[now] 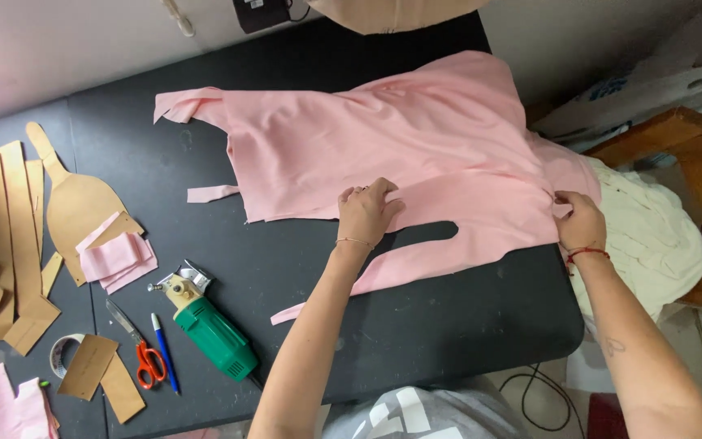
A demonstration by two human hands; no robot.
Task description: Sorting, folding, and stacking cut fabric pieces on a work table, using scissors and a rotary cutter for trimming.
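**Pink fabric spread on a cutting surface, both hands at its near edge**

Black surface (448,325) fills the view, set against a pale wall. One large piece of pink fabric (383,138) lies spread across it, directly under and beyond both hands, its right end spilling over the surface edge. The left hand (365,213) rests on the fabric's near edge, fingers curled and pressing down, not closed around anything. The right hand (580,221) pinches the fabric at its right edge, finger and thumb gripping a fold. The cloth looks thin, light and limp; it would likely wrinkle and slide easily, so holding it at the edges and flattening with the palm seems the surest grip. To the left of the left hand lie one green electric cutter (209,325), one pair of red-handled scissors (141,348) and one blue pen (165,351). Farther left are one folded stack of pink strips (115,260) and several brown cardboard patterns (79,203), too overlapped to count.
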